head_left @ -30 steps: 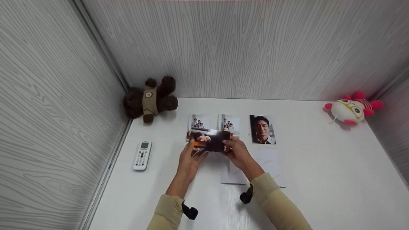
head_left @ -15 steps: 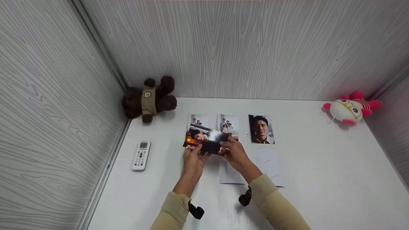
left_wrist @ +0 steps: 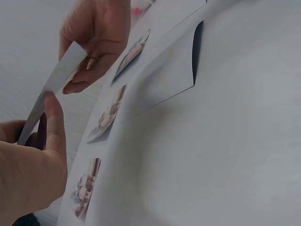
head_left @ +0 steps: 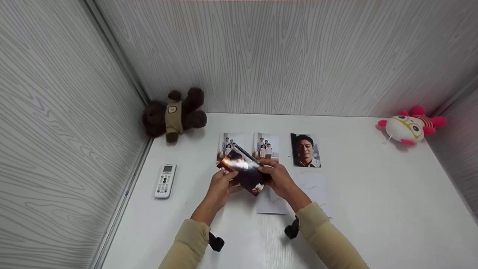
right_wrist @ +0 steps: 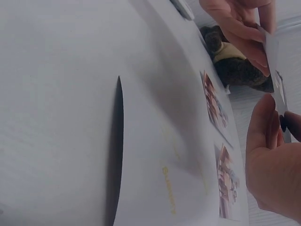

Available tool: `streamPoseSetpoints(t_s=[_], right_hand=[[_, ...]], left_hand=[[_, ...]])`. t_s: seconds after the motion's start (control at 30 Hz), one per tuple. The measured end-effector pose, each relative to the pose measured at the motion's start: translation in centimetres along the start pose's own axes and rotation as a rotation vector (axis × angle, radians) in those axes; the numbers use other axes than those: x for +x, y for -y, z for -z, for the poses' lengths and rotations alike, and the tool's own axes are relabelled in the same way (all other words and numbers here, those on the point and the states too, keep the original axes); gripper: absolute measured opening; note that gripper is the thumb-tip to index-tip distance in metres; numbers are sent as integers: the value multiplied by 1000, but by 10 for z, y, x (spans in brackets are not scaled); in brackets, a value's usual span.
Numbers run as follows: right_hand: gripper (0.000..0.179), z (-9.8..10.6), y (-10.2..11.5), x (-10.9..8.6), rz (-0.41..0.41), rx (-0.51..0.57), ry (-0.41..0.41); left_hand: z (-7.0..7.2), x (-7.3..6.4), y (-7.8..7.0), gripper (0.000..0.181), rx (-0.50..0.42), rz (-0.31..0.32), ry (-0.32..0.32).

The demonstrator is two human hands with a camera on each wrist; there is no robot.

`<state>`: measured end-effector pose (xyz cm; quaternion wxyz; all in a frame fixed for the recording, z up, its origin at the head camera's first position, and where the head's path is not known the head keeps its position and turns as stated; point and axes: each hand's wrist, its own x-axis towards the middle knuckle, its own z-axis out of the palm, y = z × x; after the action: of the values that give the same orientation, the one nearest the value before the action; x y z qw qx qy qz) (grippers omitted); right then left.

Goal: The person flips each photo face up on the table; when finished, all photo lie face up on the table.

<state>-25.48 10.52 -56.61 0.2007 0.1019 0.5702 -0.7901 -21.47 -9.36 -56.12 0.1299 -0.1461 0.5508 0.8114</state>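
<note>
My two hands hold a glossy dark photo print [head_left: 247,175] above the table, tilted, with glare across it. My left hand [head_left: 218,188] pinches its left side between thumb and fingers. On the opposite side, my right hand [head_left: 281,180] grips the edge the same way. A dark strip shows along the print's upper edge; whether a second print lies behind it I cannot tell. In the left wrist view, the white back of the held print [left_wrist: 59,75] faces the camera. Just beyond the hands lie a left family photo [head_left: 228,144] and a right family photo [head_left: 266,145].
A portrait photo [head_left: 306,151] lies right of the family photos. Two white sheets, a left one [head_left: 272,204] and a right one [head_left: 315,188], lie nearer, edges curling. A remote control [head_left: 165,181] and brown teddy bear [head_left: 173,116] are left; a pink-and-white plush toy [head_left: 407,129] is far right.
The held print has turned clockwise, from nearly level to steeply slanted. My left hand let its grip slide and shifted slightly; the right hand stays near the same spot. Things on the table have not moved.
</note>
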Motion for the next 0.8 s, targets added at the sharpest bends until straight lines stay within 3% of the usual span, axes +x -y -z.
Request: streamPoseSetpoints(t_s=[0.17,0.3,0.6,0.8], right_hand=[[37,0,-1,-2,-27,-118,99],[42,-2,-2,-6,-60,-190,130],[40,-13,-10,-10,-61,-172,134],[37,-21,-18,-11,-75,-124,50]], left_hand=[[13,3,-8,37,166,72,58],[21,6,-15,37,246,106,62],[31,11,-21,30,251,94,-53],[39,11,-15,40,255,89,-63]])
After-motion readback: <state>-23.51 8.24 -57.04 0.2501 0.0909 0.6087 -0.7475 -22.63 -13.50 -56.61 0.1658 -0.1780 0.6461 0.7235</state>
